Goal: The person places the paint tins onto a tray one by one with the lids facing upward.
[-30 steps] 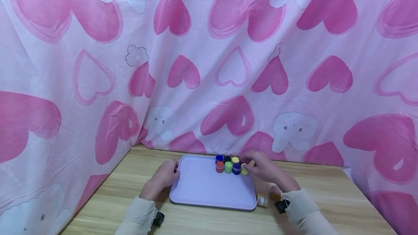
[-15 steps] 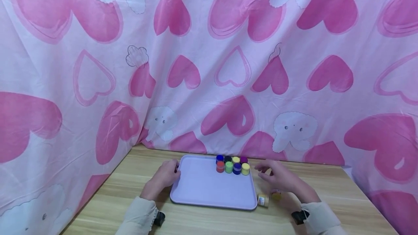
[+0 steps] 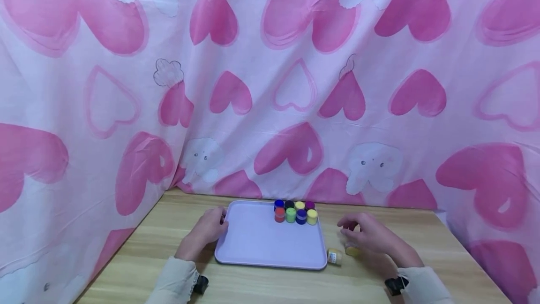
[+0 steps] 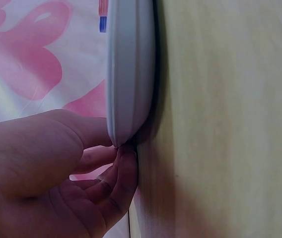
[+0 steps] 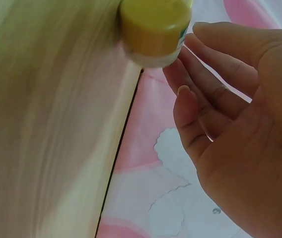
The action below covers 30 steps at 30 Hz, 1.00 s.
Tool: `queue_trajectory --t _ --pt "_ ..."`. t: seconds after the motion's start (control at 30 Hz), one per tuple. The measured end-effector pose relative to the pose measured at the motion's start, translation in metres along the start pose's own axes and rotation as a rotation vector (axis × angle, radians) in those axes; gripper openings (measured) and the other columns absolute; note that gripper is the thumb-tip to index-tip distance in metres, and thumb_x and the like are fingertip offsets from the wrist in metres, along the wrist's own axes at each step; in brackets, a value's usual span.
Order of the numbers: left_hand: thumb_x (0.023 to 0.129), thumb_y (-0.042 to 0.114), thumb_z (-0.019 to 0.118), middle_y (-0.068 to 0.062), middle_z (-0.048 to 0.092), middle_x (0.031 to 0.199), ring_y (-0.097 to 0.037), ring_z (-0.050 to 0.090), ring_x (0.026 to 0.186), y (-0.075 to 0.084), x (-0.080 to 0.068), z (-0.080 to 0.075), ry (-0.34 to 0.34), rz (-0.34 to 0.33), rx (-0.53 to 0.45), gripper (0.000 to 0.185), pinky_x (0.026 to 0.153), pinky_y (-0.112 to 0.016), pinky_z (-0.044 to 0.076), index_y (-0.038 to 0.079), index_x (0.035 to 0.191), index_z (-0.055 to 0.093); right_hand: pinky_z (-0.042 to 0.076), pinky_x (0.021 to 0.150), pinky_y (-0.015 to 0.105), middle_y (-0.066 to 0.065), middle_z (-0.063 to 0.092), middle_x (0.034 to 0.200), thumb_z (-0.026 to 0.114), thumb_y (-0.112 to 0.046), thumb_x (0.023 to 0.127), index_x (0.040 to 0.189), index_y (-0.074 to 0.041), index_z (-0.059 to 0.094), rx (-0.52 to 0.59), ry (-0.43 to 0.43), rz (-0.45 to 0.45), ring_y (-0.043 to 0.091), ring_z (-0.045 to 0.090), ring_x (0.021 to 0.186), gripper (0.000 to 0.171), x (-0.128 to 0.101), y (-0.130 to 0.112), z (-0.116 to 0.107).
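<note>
The left hand point(image 3: 204, 232) grips the left rim of the flat lilac plastic tray point(image 3: 257, 247) on the pale wooden table point(image 3: 270, 285), thumb on top and fingers point(image 4: 118, 183) curled under the edge. Eight small round paint pots with coloured lids point(image 3: 295, 212) stand in two rows at the tray's far edge. To the right of the tray, the right hand point(image 3: 369, 237) reaches a small yellow-lidded pot point(image 5: 153, 32) on the table, its fingers point(image 5: 215, 74) loosely spread and just meeting the pot without closing round it. Another small pot with a white label point(image 3: 334, 256) lies on its side just beside the tray's near right corner.
</note>
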<state>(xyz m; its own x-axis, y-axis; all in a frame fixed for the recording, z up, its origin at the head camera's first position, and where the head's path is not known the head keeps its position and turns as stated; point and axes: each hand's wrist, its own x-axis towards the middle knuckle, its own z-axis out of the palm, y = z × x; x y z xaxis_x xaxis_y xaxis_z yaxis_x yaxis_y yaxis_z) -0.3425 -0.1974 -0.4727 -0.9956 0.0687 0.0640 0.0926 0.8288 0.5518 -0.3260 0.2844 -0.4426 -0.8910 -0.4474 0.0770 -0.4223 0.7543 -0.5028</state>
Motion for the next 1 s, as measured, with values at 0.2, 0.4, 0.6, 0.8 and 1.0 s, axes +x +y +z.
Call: queue_trajectory --t 0.2,0.4,0.6,0.8,1.0 --pt "0.098 0.005 0.071 -0.010 0.072 0.097 -0.021 0.064 0.087 -0.004 -0.001 -0.003 0.013 0.023 0.016 0.021 0.083 -0.042 0.061 -0.004 0.118 0.072 0.054 0.075 0.024 -0.008 0.074 0.101 0.074 -0.020 0.103 0.115 -0.018 0.078 0.029 -0.020 0.069 0.009 0.063 0.090 0.014 -0.005 0.006 0.000" --pt "0.099 0.005 0.071 -0.011 0.073 0.098 -0.021 0.065 0.088 -0.001 -0.001 -0.004 0.012 0.016 0.015 0.024 0.083 -0.042 0.062 -0.005 0.120 0.071 0.053 0.074 0.024 -0.010 0.072 0.095 0.074 -0.027 0.103 0.109 -0.020 0.079 0.041 -0.041 0.047 0.008 0.064 0.087 0.010 -0.011 0.013 -0.002" --pt "0.099 0.005 0.071 -0.011 0.073 0.099 -0.021 0.066 0.089 -0.002 -0.001 -0.002 0.008 0.010 0.018 0.024 0.084 -0.042 0.062 -0.005 0.120 0.071 0.055 0.072 0.024 -0.009 0.072 0.093 0.074 -0.033 0.103 0.109 -0.020 0.080 0.050 -0.085 0.037 0.007 0.064 0.085 0.016 -0.014 0.018 0.003" --pt "0.099 0.006 0.071 -0.011 0.073 0.099 -0.021 0.066 0.089 -0.002 -0.001 -0.001 0.009 0.008 0.020 0.024 0.084 -0.042 0.062 -0.004 0.121 0.071 0.054 0.071 0.024 -0.010 0.073 0.093 0.071 -0.037 0.105 0.110 -0.021 0.080 0.066 -0.100 0.042 0.006 0.063 0.083 0.019 -0.011 0.017 0.007" --pt "0.100 0.006 0.071 -0.011 0.073 0.101 -0.020 0.065 0.089 -0.002 -0.001 -0.001 0.005 0.006 0.025 0.025 0.083 -0.042 0.062 -0.005 0.123 0.070 0.052 0.068 0.024 -0.008 0.072 0.090 0.071 -0.038 0.105 0.106 -0.020 0.080 0.076 -0.091 0.048 0.007 0.062 0.079 0.021 -0.010 0.013 0.010"
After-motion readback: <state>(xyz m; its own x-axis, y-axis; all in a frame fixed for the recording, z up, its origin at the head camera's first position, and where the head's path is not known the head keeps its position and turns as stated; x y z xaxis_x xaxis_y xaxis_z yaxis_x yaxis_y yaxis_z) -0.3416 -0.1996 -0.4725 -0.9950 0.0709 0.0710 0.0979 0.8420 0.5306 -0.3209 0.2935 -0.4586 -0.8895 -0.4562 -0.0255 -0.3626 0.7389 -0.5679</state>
